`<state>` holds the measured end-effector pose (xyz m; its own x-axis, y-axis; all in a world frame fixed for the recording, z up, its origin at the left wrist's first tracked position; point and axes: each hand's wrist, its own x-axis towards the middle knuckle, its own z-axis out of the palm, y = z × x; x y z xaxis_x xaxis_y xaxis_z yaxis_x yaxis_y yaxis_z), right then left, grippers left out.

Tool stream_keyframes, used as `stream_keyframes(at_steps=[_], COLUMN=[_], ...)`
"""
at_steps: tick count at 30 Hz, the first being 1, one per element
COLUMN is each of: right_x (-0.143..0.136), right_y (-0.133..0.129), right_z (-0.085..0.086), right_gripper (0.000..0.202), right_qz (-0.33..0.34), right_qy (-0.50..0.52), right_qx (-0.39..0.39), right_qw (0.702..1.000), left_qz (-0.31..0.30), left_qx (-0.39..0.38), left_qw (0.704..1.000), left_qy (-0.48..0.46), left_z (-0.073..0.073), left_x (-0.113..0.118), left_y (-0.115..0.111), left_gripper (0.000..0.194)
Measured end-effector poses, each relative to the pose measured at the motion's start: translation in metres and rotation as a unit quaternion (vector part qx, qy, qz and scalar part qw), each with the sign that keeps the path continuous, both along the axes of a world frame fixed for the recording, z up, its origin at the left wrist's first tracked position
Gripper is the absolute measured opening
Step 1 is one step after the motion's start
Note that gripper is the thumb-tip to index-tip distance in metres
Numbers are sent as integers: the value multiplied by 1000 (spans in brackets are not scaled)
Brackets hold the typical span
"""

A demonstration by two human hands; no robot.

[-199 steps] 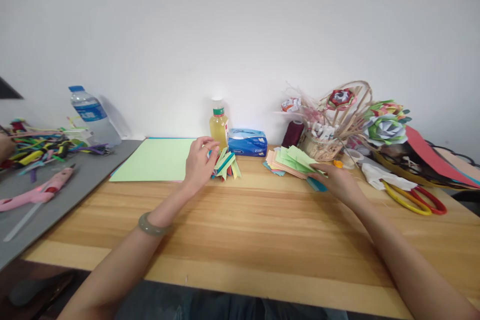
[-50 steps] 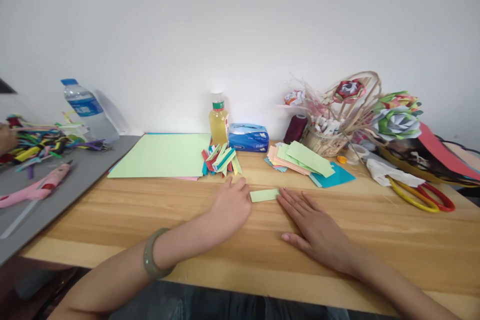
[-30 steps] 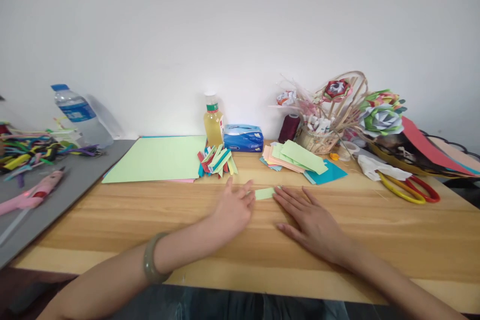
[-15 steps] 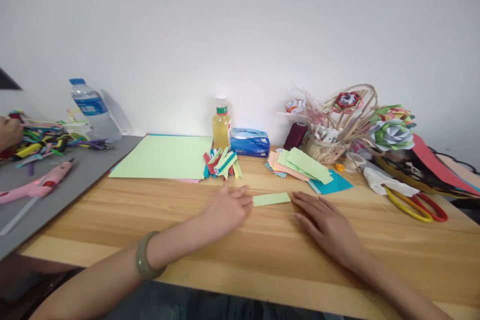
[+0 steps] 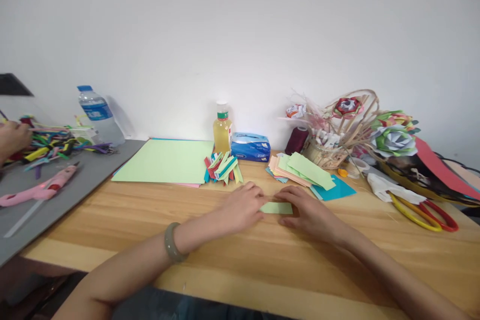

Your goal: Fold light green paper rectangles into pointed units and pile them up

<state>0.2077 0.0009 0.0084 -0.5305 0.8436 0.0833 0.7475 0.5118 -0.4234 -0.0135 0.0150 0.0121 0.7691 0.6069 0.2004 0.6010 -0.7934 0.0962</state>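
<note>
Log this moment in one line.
left hand: at left end of green strip; right hand: at its right end; strip: on wooden table

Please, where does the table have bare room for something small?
The table shows bare wood between the left forearm and right forearm, between left forearm and large green sheet, and between right forearm and yellow handle. Crowded: the back, with paper strips, tissue pack, paper pieces, flower basket; the middle, with left hand, right hand, green strip.
</note>
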Motion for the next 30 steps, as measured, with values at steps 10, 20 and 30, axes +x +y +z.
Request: stream_keyframes(at_steps=[10,20,30], right_x=[8,-7,-5], right_y=[-12,-19,-22], right_z=[7,8,17], right_gripper=[51,47,36], right_qz=[35,1,46], right_qy=[93,153,244], right_qx=[-119,-156,-264], right_qw=[988,976,932], left_qz=[-2,-10,-46], left_qx=[71,69,-1], left_qw=[997,998,998], left_qy=[-20,-2,-36], left_z=[-9,-13,-16], left_x=[8,2,1], left_y=[-4,-5,-5], left_gripper=[36,26,34])
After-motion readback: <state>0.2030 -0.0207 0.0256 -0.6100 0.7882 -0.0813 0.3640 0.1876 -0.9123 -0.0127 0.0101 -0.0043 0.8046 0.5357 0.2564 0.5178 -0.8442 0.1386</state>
